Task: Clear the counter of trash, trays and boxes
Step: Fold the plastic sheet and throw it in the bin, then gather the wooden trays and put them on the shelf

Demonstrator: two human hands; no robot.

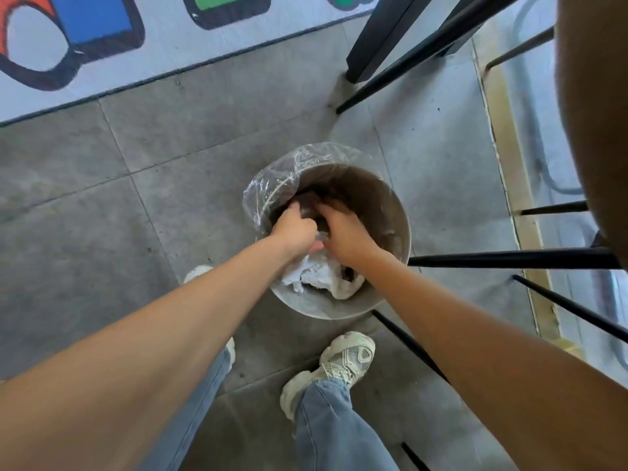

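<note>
**Two hands in the bin**

Both hands reach into the round bin [390, 266] on the floor. Left hand [295, 229] is curled, its contents hidden; right hand [345, 232] presses flat on dark trash [307, 200]. White paper [317, 275] lies at the near rim. Clear liner [268, 188] bunches at the far-left rim. Black chair legs [509, 258] crowd the right side.

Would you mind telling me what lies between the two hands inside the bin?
In the head view, crumpled white paper shows in the gap between the left hand and right hand.

glossy clear plastic liner [268, 185], crumpled white paper [316, 275]
</note>
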